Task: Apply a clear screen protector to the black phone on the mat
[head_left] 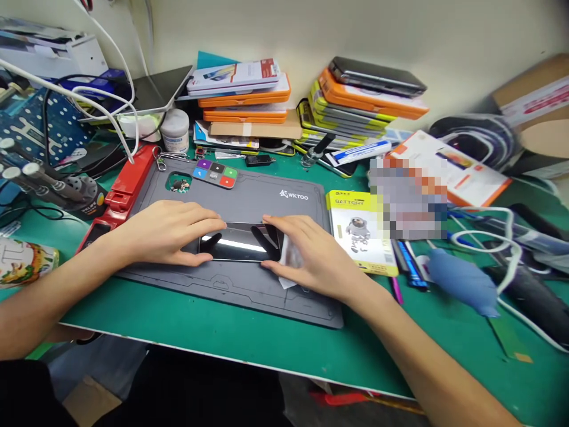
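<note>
A dark, glossy phone (240, 242) lies sideways on the grey work mat (262, 201), with a bright reflection across its screen. My left hand (178, 233) grips its left end, fingers along the far edge and thumb at the near edge. At the right end, my right hand (304, 252) holds it the same way, between fingers and thumb. Some clear, crumpled film (291, 258) shows beneath my right palm.
A yellow battery package (355, 228) overlaps the mat's right side. Beyond it lie a blue air blower (462, 281), tools and white cables. On the left are a red device (133, 178) and a screwdriver holder (84, 196). Stacked boxes (244, 101) line the back.
</note>
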`<state>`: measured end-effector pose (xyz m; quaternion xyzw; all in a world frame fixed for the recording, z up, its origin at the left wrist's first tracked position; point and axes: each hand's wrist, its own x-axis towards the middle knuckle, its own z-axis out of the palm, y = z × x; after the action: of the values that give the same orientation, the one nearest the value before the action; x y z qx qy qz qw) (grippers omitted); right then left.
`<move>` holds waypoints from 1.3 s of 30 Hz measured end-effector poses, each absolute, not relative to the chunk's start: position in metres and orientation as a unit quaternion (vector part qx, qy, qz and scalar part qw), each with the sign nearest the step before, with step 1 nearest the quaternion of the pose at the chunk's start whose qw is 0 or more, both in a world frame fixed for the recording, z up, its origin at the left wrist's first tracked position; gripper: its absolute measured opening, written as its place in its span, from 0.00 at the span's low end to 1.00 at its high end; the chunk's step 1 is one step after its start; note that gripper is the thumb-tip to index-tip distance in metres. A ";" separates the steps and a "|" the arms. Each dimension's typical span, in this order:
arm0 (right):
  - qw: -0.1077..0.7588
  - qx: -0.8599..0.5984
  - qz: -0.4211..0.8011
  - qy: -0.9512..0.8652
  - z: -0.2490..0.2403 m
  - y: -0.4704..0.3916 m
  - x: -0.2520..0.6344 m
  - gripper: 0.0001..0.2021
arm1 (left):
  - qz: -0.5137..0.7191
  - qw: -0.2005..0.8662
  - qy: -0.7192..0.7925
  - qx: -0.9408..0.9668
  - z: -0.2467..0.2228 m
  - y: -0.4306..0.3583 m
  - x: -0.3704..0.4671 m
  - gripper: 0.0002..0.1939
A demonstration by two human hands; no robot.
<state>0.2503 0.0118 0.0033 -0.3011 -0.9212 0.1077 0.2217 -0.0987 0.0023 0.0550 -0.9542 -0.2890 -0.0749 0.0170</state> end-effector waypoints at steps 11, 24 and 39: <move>0.193 -0.278 0.080 -0.938 0.012 0.008 0.250 0.34 | -0.043 0.059 -0.267 -0.961 0.054 -0.002 -0.104 0.27; 0.197 -0.186 -0.031 -0.962 0.033 0.005 0.260 0.12 | -0.009 0.062 -0.272 -0.960 0.054 -0.002 -0.104 0.26; 0.175 -0.173 -0.054 -0.968 0.034 -0.005 0.264 0.15 | -0.031 0.067 -0.270 -0.960 0.052 -0.004 -0.104 0.26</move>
<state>0.2636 -0.0046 0.0335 -0.1726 -0.9678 -0.0543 0.1753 -0.1037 -0.0044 0.0519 -0.9600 -0.2700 -0.0311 0.0673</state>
